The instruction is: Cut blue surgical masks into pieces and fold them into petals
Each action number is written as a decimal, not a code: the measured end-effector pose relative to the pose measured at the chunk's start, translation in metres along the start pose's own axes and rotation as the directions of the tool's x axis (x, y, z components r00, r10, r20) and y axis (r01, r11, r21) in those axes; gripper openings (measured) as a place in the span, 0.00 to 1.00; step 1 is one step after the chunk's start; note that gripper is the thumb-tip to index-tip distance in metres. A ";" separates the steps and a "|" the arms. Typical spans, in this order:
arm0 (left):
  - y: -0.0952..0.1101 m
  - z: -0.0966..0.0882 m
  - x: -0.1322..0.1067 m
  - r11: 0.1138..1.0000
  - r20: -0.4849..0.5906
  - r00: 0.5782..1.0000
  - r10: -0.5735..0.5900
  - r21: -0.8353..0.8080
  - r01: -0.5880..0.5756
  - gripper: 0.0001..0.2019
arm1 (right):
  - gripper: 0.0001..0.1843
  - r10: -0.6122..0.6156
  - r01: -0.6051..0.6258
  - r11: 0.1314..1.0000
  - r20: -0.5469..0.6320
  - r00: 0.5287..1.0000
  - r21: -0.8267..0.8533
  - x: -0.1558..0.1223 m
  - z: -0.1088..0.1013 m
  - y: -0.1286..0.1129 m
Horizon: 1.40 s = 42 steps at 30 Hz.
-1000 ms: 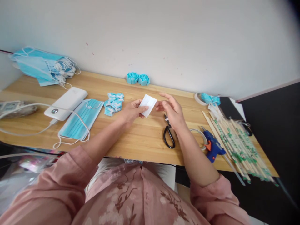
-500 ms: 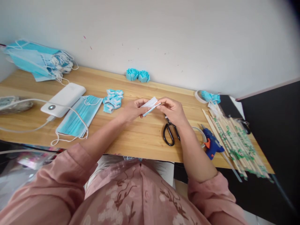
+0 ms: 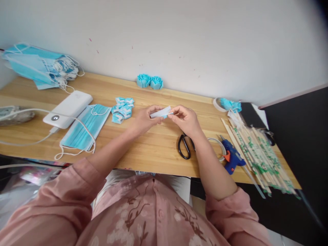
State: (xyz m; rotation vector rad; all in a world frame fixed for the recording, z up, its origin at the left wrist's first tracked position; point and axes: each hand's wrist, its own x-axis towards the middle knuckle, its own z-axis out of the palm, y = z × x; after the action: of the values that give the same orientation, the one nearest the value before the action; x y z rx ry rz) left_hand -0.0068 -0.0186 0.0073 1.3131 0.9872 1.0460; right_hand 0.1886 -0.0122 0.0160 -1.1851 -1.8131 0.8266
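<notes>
Between both hands, over the middle of the wooden table, is a small piece of white and light-blue mask fabric (image 3: 161, 112), partly folded. My left hand (image 3: 146, 120) pinches its left end between thumb and fingers. At the right end, my right hand (image 3: 185, 119) grips the edge with thumb and forefinger. Black-handled scissors (image 3: 183, 147) lie under my right wrist, their blades hidden by the hand. Left of my hands rests a small heap of folded blue and white fabric pieces (image 3: 123, 110). Two blue fabric flowers (image 3: 150, 81) stand against the wall.
On the left are a pleated face mask (image 3: 85, 128), a white power bank (image 3: 68, 109) with a cable and a pile of masks (image 3: 33, 65). To the right lie a blue glue gun (image 3: 233, 157), wrapped wooden chopsticks (image 3: 261, 157) and a roll of white tape (image 3: 219, 105).
The fabric piece has turned in my fingers, so its white face now shows narrower. Both hands stay in nearly the same place, still holding it.
</notes>
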 end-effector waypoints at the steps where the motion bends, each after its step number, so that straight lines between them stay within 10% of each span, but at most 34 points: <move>1: 0.000 0.000 0.000 1.000 0.002 1.000 -0.007 -0.018 0.007 0.18 | 0.10 0.010 -0.010 1.000 0.000 1.000 0.025 0.000 0.000 0.001; 8: 0.000 0.000 -0.003 0.996 0.056 0.997 -0.058 -0.071 0.062 0.24 | 0.36 0.014 -0.018 0.997 0.058 0.998 0.078 -0.001 -0.001 -0.004; 22: 0.007 0.001 -0.004 0.992 -0.188 0.981 0.047 -0.104 -0.068 0.27 | 0.24 0.047 -0.060 0.990 0.101 0.994 0.131 -0.001 0.008 0.004; 29: 0.000 0.004 -0.003 0.928 0.001 0.987 -0.161 -0.339 0.152 0.19 | 0.29 0.086 -0.103 0.963 0.077 0.993 0.251 -0.002 0.016 0.008; 42: -0.003 0.003 -0.002 0.982 -0.126 0.980 -0.153 -0.129 0.136 0.12 | 0.26 0.057 -0.067 0.991 0.087 0.995 0.115 -0.003 0.020 0.004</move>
State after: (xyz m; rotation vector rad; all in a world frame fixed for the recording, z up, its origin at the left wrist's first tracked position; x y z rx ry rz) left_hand -0.0042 -0.0216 0.0038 1.0670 1.0875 1.0759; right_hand 0.1739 -0.0151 0.0024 -1.1507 -1.7755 1.0185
